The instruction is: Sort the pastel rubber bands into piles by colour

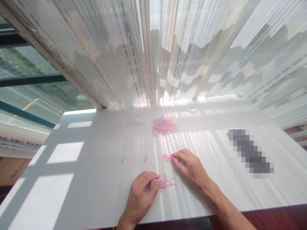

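Small thin rubber bands lie on a white table in separate bunches. My right hand (189, 164) has its thumb and forefinger pinched at the right edge of a small pink pile of rubber bands (166, 156). Nearer to me, my left hand (144, 191) is curled, thumb and forefinger tips almost together at the left edge of a loose pink-purple bunch of rubber bands (166, 182). To the left are a little purple cluster of bands (145, 158) and a blue-green one (123, 159). A larger mixed heap of rubber bands (164, 126), mostly pink, sits farther back.
Behind the heap, a clear round container (140, 115) stands to the left and a clear shallow dish or lid (192, 108) to the right. A pixelated dark object (250, 152) lies on the right of the white table (100, 198). Striped curtains (153, 54) hang along the back edge.
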